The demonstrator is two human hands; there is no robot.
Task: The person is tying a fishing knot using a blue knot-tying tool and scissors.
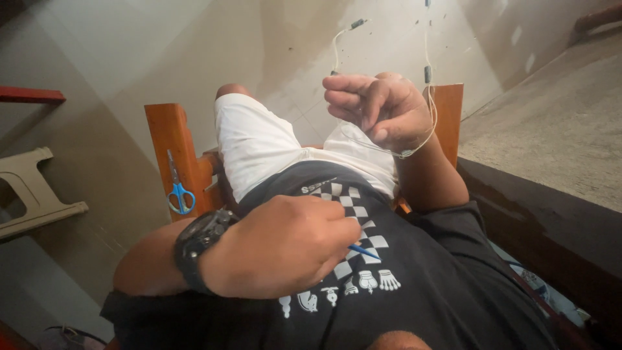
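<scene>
My left hand (285,246), with a black watch (197,246) on its wrist, rests against my black printed shirt and pinches a thin blue tool (365,251) whose tip points right. My right hand (382,110) is raised above my lap in white shorts (259,142), with its fingers curled around a thin white cord (414,146). The cord loops under the wrist and runs up and away in two strands that carry small dark pieces (427,73). The two hands are apart and do not touch.
Blue-handled scissors (180,192) lie on the left wooden chair arm (170,139). The chair's other arm (448,110) shows behind my right hand. A beige plastic stool (32,191) stands on the floor at left. A grey concrete ledge (551,142) runs along the right.
</scene>
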